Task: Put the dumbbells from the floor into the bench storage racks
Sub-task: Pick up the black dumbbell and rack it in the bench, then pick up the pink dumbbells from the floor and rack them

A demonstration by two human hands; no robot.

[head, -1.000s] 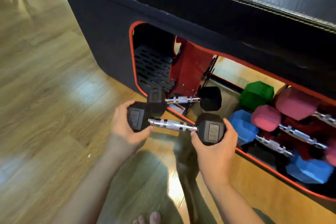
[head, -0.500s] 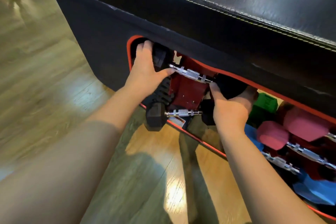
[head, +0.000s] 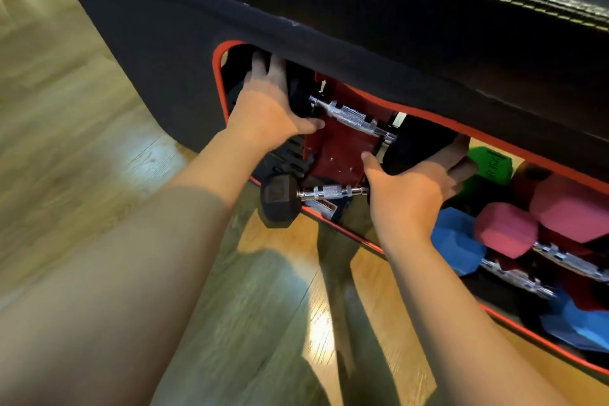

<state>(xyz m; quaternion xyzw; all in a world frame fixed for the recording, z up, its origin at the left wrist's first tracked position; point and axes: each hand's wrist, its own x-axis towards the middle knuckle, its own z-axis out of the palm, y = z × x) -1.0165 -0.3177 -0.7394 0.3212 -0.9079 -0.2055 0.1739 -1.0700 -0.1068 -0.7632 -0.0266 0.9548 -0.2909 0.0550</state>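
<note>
Two hands carry one load here, and the bench (head: 138,53) frames it all: its red-edged storage opening (head: 218,82) takes in both ends of the black hex dumbbell (head: 354,116) you are lifting into the upper rack. The chrome handle runs from upper left down to lower right, roughly along the opening, over the red rack plate (head: 342,148). Your left hand (head: 268,109) wraps the left head, fingers reaching inside the opening; your right hand (head: 408,194) cups the right head from below, fingers curled round it. Each hand is at its own end, so neither is nearer. I judge the seating turns on keeping that axis level with the rack. A second black dumbbell (head: 280,199) lies below at the opening's lower lip, and green (head: 491,163), pink (head: 506,229) and blue (head: 454,245) dumbbells sit stored to the right.
</note>
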